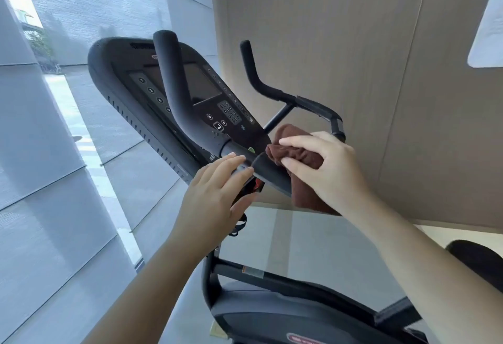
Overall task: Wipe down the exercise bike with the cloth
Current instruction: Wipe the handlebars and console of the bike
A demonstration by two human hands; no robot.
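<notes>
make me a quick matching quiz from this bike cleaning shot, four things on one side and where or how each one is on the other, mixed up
Things:
1. cloth
2. left hand
3. console
4. seat

Places or states:
A. lower right edge of the view
B. bunched in the right hand against the handlebar
C. tilted panel with a dark screen and keypad
D. fingers resting on the bar, no cloth

Pairs: 1-B, 2-D, 3-C, 4-A
</notes>
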